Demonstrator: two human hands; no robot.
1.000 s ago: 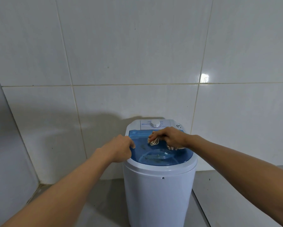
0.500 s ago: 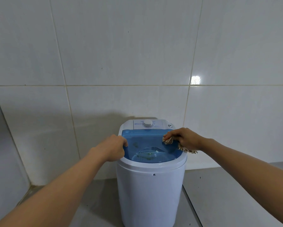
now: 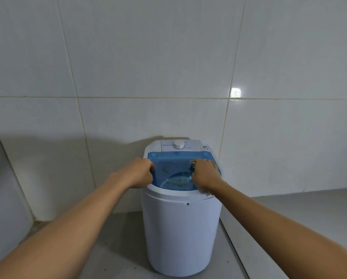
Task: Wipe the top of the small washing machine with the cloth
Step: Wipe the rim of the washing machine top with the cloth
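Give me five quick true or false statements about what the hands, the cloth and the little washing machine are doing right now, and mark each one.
1. The right hand presses the cloth on the blue lid. True.
2. The left hand is lifted clear of the washing machine. False: it grips the lid's left edge.
3. The lid is open. False: it lies shut over the tub.
4. The white dial sits on the panel behind the lid, untouched by either hand. True.
5. The cloth covers most of the lid. False: only a small bit shows at the right hand's fingertips; the rest is hidden under it.
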